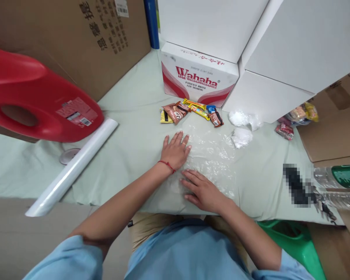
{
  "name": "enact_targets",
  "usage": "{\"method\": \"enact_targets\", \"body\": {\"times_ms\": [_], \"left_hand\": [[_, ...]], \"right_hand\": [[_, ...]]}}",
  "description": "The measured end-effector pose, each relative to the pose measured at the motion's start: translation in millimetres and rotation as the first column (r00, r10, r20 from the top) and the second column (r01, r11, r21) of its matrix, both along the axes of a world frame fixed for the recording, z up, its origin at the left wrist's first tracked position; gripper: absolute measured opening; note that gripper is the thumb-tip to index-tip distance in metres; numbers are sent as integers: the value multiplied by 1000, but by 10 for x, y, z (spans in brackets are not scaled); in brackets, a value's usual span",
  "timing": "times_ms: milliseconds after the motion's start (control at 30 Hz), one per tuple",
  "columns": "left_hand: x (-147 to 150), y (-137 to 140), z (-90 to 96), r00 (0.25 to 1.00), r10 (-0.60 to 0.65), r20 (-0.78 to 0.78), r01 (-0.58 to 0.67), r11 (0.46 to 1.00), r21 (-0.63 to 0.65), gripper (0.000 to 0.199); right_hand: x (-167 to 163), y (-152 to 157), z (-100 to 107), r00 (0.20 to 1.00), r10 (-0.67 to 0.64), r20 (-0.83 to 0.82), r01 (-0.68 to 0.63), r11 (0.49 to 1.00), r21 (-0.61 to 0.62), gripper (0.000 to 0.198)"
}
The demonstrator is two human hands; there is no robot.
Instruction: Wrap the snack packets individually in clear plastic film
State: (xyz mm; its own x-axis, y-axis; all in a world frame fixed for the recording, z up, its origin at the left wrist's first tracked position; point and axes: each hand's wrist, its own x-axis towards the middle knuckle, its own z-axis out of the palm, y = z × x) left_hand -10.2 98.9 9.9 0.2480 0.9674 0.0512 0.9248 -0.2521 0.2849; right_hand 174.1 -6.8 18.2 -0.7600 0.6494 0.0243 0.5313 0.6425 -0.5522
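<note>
A sheet of clear plastic film point(212, 155) lies crinkled on the pale green tablecloth in front of me. My left hand point(175, 149) rests flat on its left side, fingers stretched out, with a ring and a red cord bracelet. Nearer to me, my right hand point(202, 190) lies palm down on the lower part of the film, its fingers apart. Neither hand holds anything. Just past the film is a small pile of wrapped snacks point(176, 112) in brown, yellow and blue packets. Crumpled white plastic point(242, 138) sits at the film's upper right.
A roll of plastic film point(72, 167) lies at the left beside a big red jug point(46, 97). Behind the snacks stands a white Wahaha carton point(198, 77). Plastic bottles point(338, 177) and keys point(323, 206) lie at the right edge, above a green stool point(294, 241).
</note>
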Motion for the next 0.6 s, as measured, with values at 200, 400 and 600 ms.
{"method": "enact_targets", "body": {"times_ms": [200,400,600], "left_hand": [[-96,5,-145,1000,1,-8,-1,1000,-13,60],[-127,10,-116,1000,-17,11,17,999,-29,60],[-154,23,-122,1000,-27,17,27,999,-33,60]], "right_hand": [[537,262,386,964,-237,-121,199,945,-259,30],[-72,1589,444,867,-496,-52,497,868,5,31],[-1069,2460,299,865,-492,96,458,854,248,62]]}}
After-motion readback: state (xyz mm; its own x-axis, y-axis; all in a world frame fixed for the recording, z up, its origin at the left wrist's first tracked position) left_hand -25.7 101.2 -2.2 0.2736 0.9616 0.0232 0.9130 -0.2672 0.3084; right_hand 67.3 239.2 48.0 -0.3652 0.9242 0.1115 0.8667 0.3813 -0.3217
